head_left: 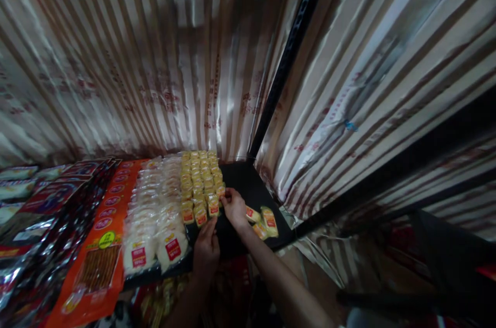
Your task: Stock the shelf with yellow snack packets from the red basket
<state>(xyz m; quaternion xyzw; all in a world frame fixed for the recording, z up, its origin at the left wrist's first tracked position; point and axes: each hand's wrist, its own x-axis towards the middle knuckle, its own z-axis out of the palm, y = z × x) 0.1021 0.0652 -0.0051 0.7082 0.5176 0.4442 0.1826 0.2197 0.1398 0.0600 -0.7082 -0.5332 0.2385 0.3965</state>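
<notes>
Small yellow snack packets with red labels stand in tight rows on a black shelf. My right hand is at the right side of these rows, thumb and finger pinched on one small yellow packet near the front. Just in front of the rows is my left hand, its fingers curled together and their tips close to the lower edge of a front packet. What the left fingers hold, if anything, is hidden. Right of my right wrist, several loose yellow packets lie on the shelf.
Left of the rows are clear bags of pale round snacks, an orange snack bag and dark shiny packs. A black metal post rises at the shelf's back corner. Striped plastic sheeting hangs behind.
</notes>
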